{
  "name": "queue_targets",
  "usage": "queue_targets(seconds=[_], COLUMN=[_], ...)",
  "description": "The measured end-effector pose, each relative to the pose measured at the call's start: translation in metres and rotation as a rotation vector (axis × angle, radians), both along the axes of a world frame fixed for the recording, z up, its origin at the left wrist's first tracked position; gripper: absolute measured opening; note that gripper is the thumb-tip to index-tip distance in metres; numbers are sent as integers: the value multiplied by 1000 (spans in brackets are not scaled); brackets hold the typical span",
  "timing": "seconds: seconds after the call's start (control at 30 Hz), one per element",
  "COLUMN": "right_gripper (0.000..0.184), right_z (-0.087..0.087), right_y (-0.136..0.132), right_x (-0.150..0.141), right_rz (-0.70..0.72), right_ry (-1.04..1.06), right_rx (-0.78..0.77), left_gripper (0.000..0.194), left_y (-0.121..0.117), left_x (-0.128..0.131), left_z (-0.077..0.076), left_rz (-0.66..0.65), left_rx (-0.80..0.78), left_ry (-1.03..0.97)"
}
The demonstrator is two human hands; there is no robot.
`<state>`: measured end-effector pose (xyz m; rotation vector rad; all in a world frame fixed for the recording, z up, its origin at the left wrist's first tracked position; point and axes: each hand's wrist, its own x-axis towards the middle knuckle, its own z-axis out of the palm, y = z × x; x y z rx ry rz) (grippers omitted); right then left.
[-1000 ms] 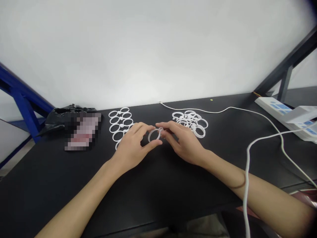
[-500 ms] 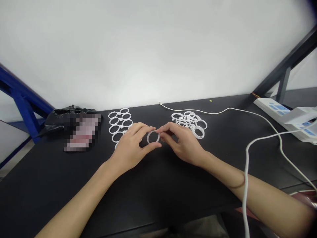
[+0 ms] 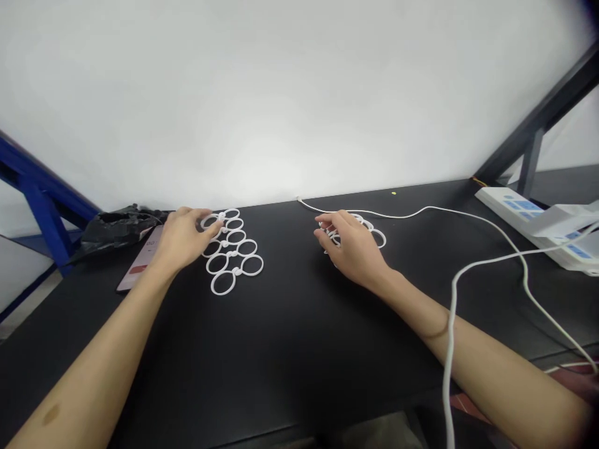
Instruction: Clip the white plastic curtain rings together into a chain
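My left hand is at the far left of two columns of white plastic rings, its thumb and index finger around a white ring. That hand's lower fingers are hidden, and it partly covers the second row. The rings lie flat in joined pairs, several rows running away from me. Over a loose pile of similar white rings on the right, my right hand hovers or touches with fingers apart. Nothing shows clearly between its fingertips; the hand hides much of the pile.
A phone lies beside my left forearm, with a black plastic bag behind it. At the right sits a white power strip. A white cable crosses over my right forearm. The black table meets a white wall.
My hands were together at the middle around a white ring. They have parted: my left hand is now at the ring columns, my right hand over the pile.
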<state>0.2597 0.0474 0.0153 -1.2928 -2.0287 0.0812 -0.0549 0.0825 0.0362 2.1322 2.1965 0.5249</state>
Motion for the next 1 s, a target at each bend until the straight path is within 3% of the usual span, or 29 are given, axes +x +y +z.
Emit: queue_targets(seconds=[0.13, 0.27, 0.43, 0.53, 0.63, 0.77, 0.9, 1.0], right_gripper=[21, 19, 22, 27, 30, 26, 22, 21], right_z=[-2, -2, -1, -2, -5, -12, -13, -6], right_y=[-1, 2, 10, 14, 18, 22, 23, 18], right_x=[0, 3, 10, 15, 17, 20, 20, 17], right_rz=[-1, -56, -173, -199, -183, -160, -146, -118], right_ry=[-9, -42, -116, -185, -263, -338, -343, -284], right_rx=[-34, -12, 53, 75, 83, 88, 64, 76], left_gripper=[60, 64, 48, 38, 35, 22, 18, 18], left_y=[20, 24, 5, -15, -35, -53, -62, -66], left_x=[-4, -8, -9, 2, 19, 43, 62, 69], left_z=[0, -1, 7, 13, 12, -3, -17, -20], left_rz=[17, 55, 152, 147, -5, -205, -427, -514], left_rx=[-97, -130, -34, 77, 172, 318, 356, 358], left_ry=[-24, -63, -107, -138, -116, -35, 14, 23])
